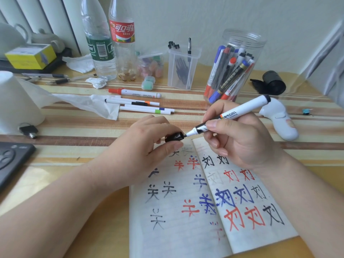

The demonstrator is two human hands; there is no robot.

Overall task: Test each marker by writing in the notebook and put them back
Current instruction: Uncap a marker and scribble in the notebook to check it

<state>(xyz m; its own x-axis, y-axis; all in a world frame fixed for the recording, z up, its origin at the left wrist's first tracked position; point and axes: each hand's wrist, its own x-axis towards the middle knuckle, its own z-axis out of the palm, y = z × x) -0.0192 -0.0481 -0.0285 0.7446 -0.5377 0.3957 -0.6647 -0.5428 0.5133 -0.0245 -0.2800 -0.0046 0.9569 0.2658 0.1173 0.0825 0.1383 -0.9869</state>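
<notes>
A white marker [230, 114] with a black tip is pinched in the right hand [240, 138], tilted above the top edge of the open notebook [195, 211]; its black cap [174, 137] is gripped by the curled fingers of the left hand [147, 144], right at the tip. More markers are stood in a clear jar [234, 66] behind; four more [141, 101] are laid on the striped table [74, 127].
</notes>
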